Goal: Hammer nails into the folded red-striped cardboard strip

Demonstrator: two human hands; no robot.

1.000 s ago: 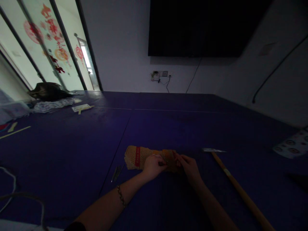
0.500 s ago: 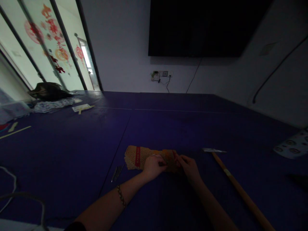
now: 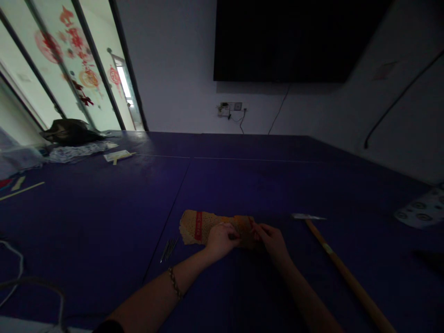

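Note:
A torn brown piece of cardboard [image 3: 189, 226], dotted with small dark marks and crossed by a red printed band, lies on the dark blue surface in front of me. My left hand [image 3: 222, 239] rests on its middle, fingers curled and thumb bent in, closed against the cardboard. At the right end, my right hand [image 3: 272, 238] pinches the edge between thumb and fingers. Both hands hide part of the sheet, and anything small between the fingers is too dark to make out. Several nails [image 3: 169, 249] lie in a bunch left of the cardboard.
A hammer [image 3: 342, 266] with a long wooden handle lies to the right. Further right is a patterned white object [image 3: 421, 210]. Cables [image 3: 21, 263] curve in at the left edge. A dark bag [image 3: 71, 132] and a yellow strip [image 3: 22, 190] lie at the left.
Almost nothing differs. The fingers of my right hand have shifted very slightly at the cardboard's right end; my left hand stays in place.

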